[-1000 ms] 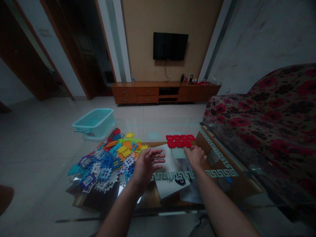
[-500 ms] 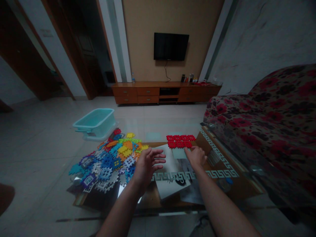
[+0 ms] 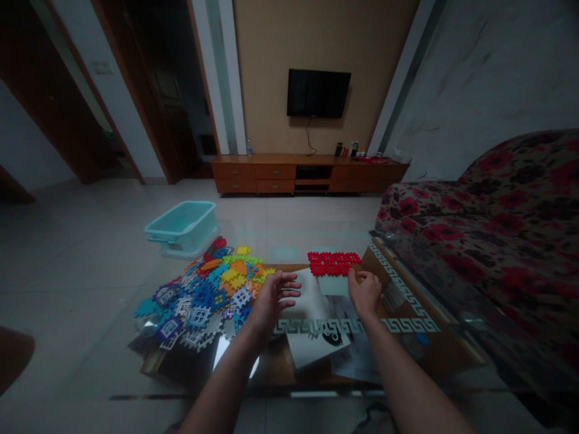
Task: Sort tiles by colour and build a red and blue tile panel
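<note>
Red pieces: laid apart from pile, apparently grouped by colour
Right hand: curled beside them; grip cannot be told
Left hand: held spread, empty

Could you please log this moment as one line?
left hand: open, beside multicolored interlocking-tile pile | right hand: at red tile rows, contact unclear | teal bin: beyond pile

From here, the red pieces glow one plain colour — the heap mixes blue, purple, white, orange, yellow. Turquoise tub, pale Greek-key border, orange-brown cabinet — and crimson-and-dark blooms across the sofa.
</note>
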